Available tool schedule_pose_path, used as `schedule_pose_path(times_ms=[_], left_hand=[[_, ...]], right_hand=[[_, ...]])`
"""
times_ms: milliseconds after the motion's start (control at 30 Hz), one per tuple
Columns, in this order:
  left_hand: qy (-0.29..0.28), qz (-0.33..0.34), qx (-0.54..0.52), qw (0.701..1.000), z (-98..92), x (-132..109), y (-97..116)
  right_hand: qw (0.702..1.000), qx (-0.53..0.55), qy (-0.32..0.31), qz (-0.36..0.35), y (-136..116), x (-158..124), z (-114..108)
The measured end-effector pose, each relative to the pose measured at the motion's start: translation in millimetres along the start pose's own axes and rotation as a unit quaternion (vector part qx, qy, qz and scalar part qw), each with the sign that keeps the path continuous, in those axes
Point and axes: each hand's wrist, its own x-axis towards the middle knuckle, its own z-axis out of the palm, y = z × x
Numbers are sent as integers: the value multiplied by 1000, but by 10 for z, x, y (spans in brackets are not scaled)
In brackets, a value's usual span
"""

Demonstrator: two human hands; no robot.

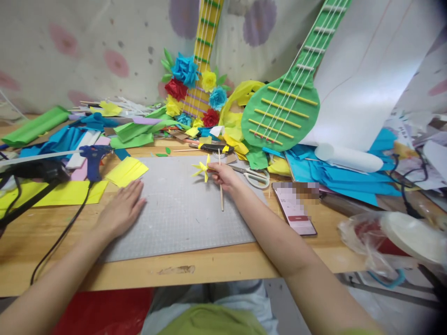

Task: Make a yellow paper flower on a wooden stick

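Observation:
My right hand (223, 177) is closed on a thin wooden stick (221, 195) held upright over the grey cutting mat (181, 218). A small yellow paper flower (202, 168) sticks out at the fingertips, to the left of the stick. My left hand (122, 209) lies flat and open on the mat's left edge, fingers together and pointing up-right, holding nothing. A blue glue gun (92, 158) sits just beyond my left hand.
Scissors (253, 176) and a phone (295, 207) lie right of my right hand. A black-and-yellow knife (211, 147) lies behind the mat. Yellow sheets (125, 171), green and blue paper, paper flowers (185, 70) and two paper guitars (279, 111) crowd the back. A black cable (63, 232) crosses the left.

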Motion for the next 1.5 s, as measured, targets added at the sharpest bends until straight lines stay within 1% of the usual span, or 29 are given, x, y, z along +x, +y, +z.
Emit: schedule_pose_path(times_ms=[67,100,133,167,233,267,300,333,400,433,467,533,567,633,667,700,733,800,833,900,933,1033,1100,1167,1200,1233,1300,1367,1500], left_hand=[[17,-1,-2,1000,-61,-104,-230],[28,15,-9,999,-99,-112,-281],[50,38,-21,998,-142,-89,-280],[74,58,-35,995,-190,-34,-224],[125,73,-81,986,-291,160,29],[145,55,-111,982,-337,289,205],[159,19,-141,977,-374,432,393],[162,-26,-174,971,-399,579,580],[132,-95,-229,960,-399,853,895],[133,-120,-253,951,-373,965,1008],[149,-139,-286,936,-330,1053,1087],[176,-161,-324,915,-216,1146,1155],[183,-160,-339,909,-158,1154,1156],[201,-137,-372,896,-75,1116,1129],[200,-129,-388,890,-59,1083,1114],[186,-131,-402,887,-62,1048,1105],[174,-149,-403,886,-78,1019,1104],[147,-179,-364,902,-124,989,1128],[135,-186,-349,909,-142,992,1149],[119,-171,-348,914,-142,1034,1200],[122,-154,-353,915,-125,1067,1226],[144,-118,-332,925,-39,1171,1288],[137,-116,-317,931,14,1213,1315],[122,-110,-327,931,53,1221,1328],[116,-104,-336,929,67,1213,1332],[114,-98,-349,925,80,1201,1333],[116,-83,-378,915,100,1167,1335],[125,-64,-403,904,113,1137,1337],[140,-26,-417,898,103,1113,1340]], right_hand=[[1000,-7,-3,1,-7,-17,5],[1000,-13,-4,1,-10,-23,7],[1000,-21,-5,1,-13,-25,9],[1000,-27,-3,0,-16,-24,12],[999,-52,2,-1,-23,-9,25],[998,-69,2,0,-28,4,37],[996,-87,-1,1,-35,18,52],[994,-106,-6,4,-45,35,69],[990,-142,-15,11,-67,72,104],[988,-154,-19,14,-78,92,118],[986,-165,-21,18,-89,113,129],[979,-201,-29,21,-108,156,139],[972,-230,-35,19,-115,177,137],[947,-320,-42,0,-127,209,123],[925,-377,-36,-21,-132,216,110],[899,-434,-20,-51,-137,214,95],[870,-485,5,-83,-141,201,76],[814,-560,66,-142,-151,140,32],[793,-581,92,-158,-156,94,8],[772,-598,127,-174,-163,-20,-41],[766,-603,130,-179,-164,-78,-64],[746,-633,115,-173,-147,-210,-116],[727,-656,105,-173,-117,-241,-133],[714,-666,110,-184,-74,-226,-140],[716,-661,113,-193,-51,-207,-140],[725,-649,112,-203,-28,-183,-139],[760,-602,92,-226,11,-129,-131],[798,-549,58,-242,32,-81,-114],[853,-468,-14,-230,13,-38,-71]])
